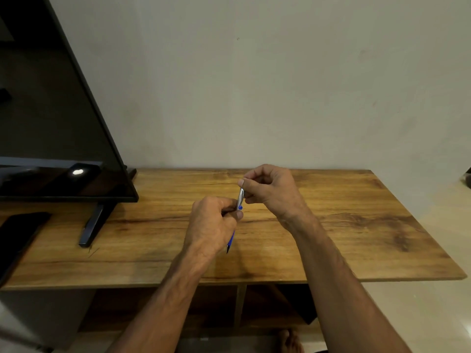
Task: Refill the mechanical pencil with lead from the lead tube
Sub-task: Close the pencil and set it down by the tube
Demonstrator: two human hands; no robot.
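Observation:
Above the wooden table (356,225), my left hand (214,220) is closed around a blue mechanical pencil (240,198). Its silver upper part rises out of my fist, and its blue lower end and dark tip (230,244) poke out below, pointing toward me. My right hand (270,189) pinches the pencil's top end between thumb and forefinger. The very top of the pencil is hidden by those fingertips. No lead tube is visible anywhere on the table; whether one is hidden inside a hand I cannot tell.
A large black TV screen (51,123) stands at the left on a dark foot (93,225). A flat black slab (17,238) lies at the table's left edge. A wall rises right behind the table. Open shelves (239,309) sit beneath.

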